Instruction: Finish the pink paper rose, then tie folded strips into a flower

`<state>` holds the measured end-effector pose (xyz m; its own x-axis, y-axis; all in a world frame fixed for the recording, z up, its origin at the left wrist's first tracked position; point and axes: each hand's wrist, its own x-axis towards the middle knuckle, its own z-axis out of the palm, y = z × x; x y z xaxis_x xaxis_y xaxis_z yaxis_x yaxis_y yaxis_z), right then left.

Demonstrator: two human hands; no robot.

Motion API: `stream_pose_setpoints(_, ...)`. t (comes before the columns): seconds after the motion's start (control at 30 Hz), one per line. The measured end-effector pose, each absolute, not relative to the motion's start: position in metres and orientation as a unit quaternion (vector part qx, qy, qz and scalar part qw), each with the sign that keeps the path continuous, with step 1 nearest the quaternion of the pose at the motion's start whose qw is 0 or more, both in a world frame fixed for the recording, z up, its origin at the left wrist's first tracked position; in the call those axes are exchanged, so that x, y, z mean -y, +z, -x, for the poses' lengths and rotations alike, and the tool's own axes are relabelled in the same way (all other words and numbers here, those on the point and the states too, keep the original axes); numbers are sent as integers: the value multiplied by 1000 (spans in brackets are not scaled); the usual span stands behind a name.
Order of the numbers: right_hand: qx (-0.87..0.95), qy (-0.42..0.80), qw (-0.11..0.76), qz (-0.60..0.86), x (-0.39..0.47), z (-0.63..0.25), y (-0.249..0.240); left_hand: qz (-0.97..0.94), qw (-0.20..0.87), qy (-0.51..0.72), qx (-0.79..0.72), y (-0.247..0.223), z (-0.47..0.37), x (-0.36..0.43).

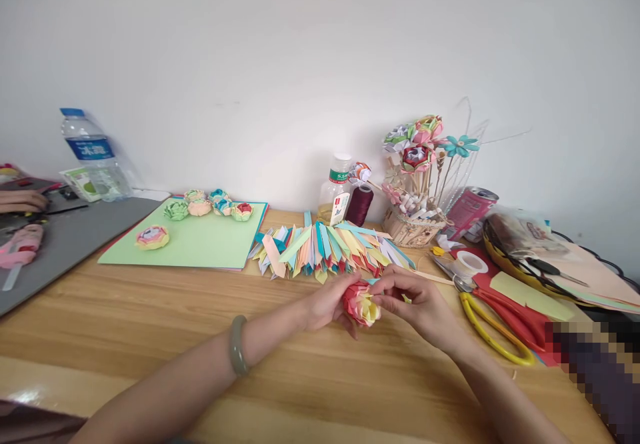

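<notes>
A folded paper flower (361,303), red and pink outside with pale yellow inner petals, is held above the wooden table. My left hand (331,303), with a jade-coloured bangle on its wrist, closes round the flower from the left. From the right, my right hand (415,301) pinches a petal at the flower's upper edge with thumb and fingertips. A small yellow bit shows by its fingers, partly hidden. Just behind both hands lies a fanned heap of folded paper strips (320,247) in many colours.
Several finished paper flowers rest on a green paper stack (200,247). Yellow-and-red scissors (495,327) lie right, beside a white spool (470,264). A bottle (336,191), dark thread cone (361,205) and flower basket (415,225) stand behind. Another person's hand (23,201) is far left, near a pink glue gun (25,247).
</notes>
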<state>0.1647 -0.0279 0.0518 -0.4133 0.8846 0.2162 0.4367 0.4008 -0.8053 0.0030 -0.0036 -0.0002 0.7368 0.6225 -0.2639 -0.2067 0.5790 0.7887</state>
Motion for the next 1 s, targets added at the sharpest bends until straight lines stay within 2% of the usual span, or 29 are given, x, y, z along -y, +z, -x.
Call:
stream_pose_setpoints(0.2, 648, 495, 367, 448, 28, -160, 47, -398, 867, 199, -223, 0, 0, 1)
stream_pose_setpoints(0.3, 594, 536, 372, 471, 27, -162, 43, -393, 875, 192, -209, 1, 0, 1)
stream_pose_setpoints(0.5, 614, 423, 452, 490, 31, -162, 44, -354, 886, 217, -204, 3, 0, -1)
stream_pose_setpoints(0.73, 725, 268, 393, 498, 37, -157, 42, -352, 817, 403, -215, 5, -1, 3)
stream_pose_setpoints(1.0, 752, 199, 388, 494, 33, -160, 37, -343, 803, 449, -190, 7, -1, 4)
